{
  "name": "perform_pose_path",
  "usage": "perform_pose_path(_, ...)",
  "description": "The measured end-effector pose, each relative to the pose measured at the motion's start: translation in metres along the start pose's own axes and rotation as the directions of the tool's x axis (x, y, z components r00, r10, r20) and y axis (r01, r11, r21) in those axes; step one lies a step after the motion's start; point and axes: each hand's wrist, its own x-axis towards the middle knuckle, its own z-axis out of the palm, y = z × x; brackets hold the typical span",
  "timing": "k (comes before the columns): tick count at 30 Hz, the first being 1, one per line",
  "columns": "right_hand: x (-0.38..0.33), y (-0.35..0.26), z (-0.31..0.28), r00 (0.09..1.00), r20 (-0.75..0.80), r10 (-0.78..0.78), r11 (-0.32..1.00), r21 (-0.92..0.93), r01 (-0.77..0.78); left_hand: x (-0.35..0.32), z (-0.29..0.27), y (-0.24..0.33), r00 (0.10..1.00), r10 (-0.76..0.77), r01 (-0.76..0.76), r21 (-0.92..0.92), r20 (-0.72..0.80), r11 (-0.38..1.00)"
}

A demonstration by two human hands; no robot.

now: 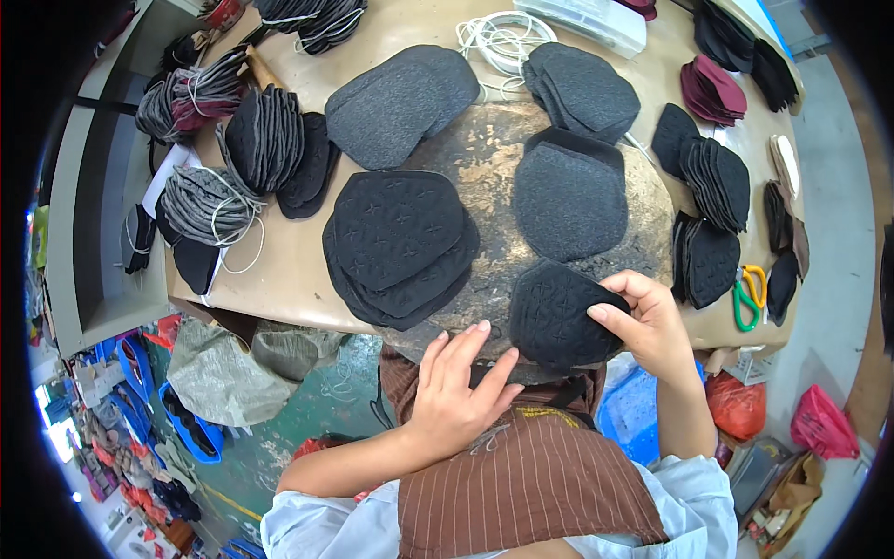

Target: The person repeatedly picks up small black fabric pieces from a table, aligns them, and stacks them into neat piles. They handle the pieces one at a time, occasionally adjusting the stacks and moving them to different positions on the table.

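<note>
My right hand [655, 326] pinches the right edge of a black quilted fabric piece [559, 317] between thumb and fingers. That piece lies at the near edge of a worn round board [494, 270]; whether others lie under it I cannot tell. My left hand [458, 391] rests by the board's near edge with fingers spread and nothing in them. Beyond it sits a stack of black quilted pieces [396, 233]. Dark grey felt-like pieces [570, 200] lie just past the held piece, with more grey pieces [400, 102] and another grey stack [582, 88] farther back.
Tied bundles of grey pieces [209, 205] and black stacks [265, 140] crowd the table's left. On the right are more black pieces [715, 182], maroon pieces [712, 90] and green-and-yellow scissors [748, 298]. White cord [503, 42] and a clear plastic box [596, 20] lie at the back.
</note>
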Motion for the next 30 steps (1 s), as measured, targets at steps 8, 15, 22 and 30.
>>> perform_pose_path(8,0.003,0.007,0.011,0.994,-0.094,-0.054,0.98,-0.195,0.034,-0.007,0.005,-0.009,1.0,0.001,0.001,-0.059,0.025,0.998)
perform_pose_path(15,0.004,0.003,0.014,0.991,-0.133,0.017,0.983,-0.18,-0.041,-0.007,0.005,-0.013,1.0,0.006,-0.005,-0.114,0.01,0.993)
perform_pose_path(22,0.006,0.001,0.016,0.99,-0.142,-0.01,0.973,-0.228,-0.023,0.001,0.004,-0.01,0.996,0.081,-0.077,-0.174,0.021,0.982)
perform_pose_path(30,0.004,-0.004,0.022,0.985,-0.168,0.026,0.97,-0.234,-0.066,0.036,0.004,-0.001,0.943,0.154,-0.171,0.034,0.294,0.985)
